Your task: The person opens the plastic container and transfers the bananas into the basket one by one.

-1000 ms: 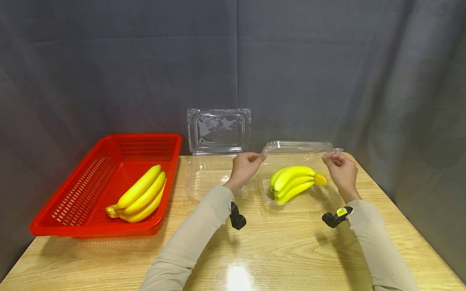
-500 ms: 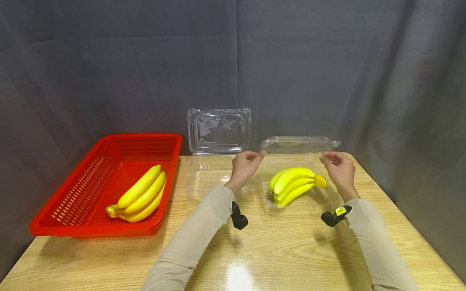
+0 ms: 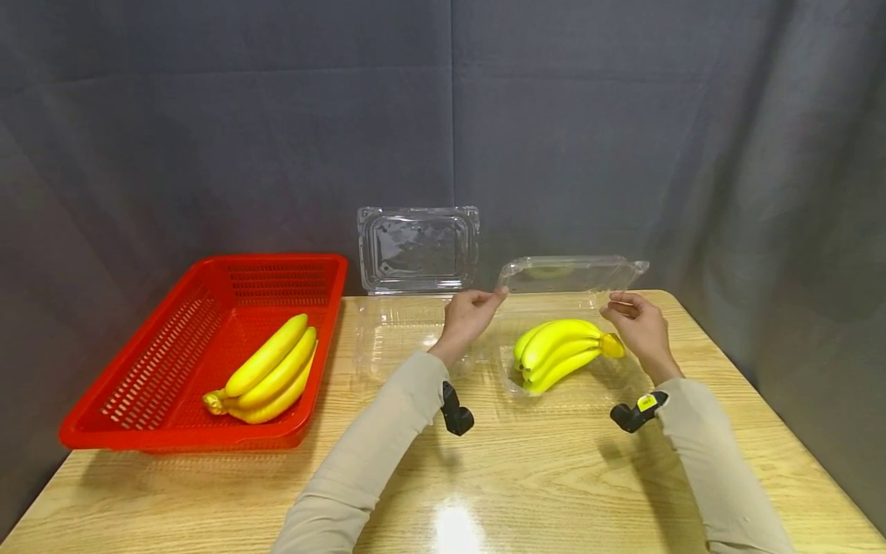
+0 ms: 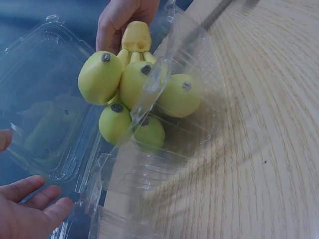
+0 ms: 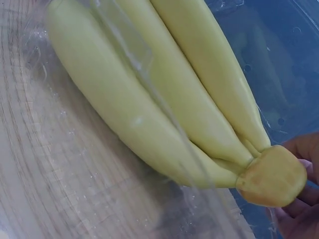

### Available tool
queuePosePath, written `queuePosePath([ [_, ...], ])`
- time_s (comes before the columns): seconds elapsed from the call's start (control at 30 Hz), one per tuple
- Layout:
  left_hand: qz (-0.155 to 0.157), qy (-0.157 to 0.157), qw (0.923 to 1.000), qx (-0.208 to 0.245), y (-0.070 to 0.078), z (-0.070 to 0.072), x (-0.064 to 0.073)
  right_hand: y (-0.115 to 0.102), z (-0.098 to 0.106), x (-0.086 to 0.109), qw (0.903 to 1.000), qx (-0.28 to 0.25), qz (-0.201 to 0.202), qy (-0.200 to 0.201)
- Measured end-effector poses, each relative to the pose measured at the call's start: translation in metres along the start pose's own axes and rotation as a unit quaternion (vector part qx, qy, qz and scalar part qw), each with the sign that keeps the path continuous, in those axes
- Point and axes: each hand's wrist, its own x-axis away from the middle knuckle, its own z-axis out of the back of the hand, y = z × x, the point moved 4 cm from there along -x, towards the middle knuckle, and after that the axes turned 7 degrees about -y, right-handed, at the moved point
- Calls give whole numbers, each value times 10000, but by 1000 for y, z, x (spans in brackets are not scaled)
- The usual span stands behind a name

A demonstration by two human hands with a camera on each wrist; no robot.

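A clear plastic clamshell box (image 3: 609, 394) stands on the table with its lid (image 3: 574, 275) tilted back. Inside lies a bunch of bananas (image 3: 561, 354), yellow with greenish tips and the stem to the right. My left hand (image 3: 473, 317) is at the left end of the hinge side, fingertips right at the lid's lower corner. In the left wrist view its fingers (image 4: 31, 191) look relaxed, thumb apart from them. My right hand (image 3: 640, 329) is just beyond the stem, fingers loosely bent by the lid's right edge; in the right wrist view the stem (image 5: 273, 177) partly hides them.
At the left stands a red plastic basket (image 3: 208, 304) holding another bunch of bananas (image 3: 273, 371). A second clear clamshell (image 3: 401, 338), its lid (image 3: 418, 250) upright, stands between basket and left hand. The wooden table (image 3: 547, 477) ends behind at a grey curtain (image 3: 277, 138).
The lid of the right clamshell has risen a little at its far edge. My right hand has shifted slightly left and down along it; my left hand has hardly moved.
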Motion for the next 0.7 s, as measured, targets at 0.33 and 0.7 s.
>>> queuePosePath([
  [0.33,267,-147,9995,40,-1,3,-1,1,-4,1,9989,-84,-172,-437],
  [0.7,582,-7,9982,123,-3,1,-8,1,-4,-1,9994,9,-208,-273],
])
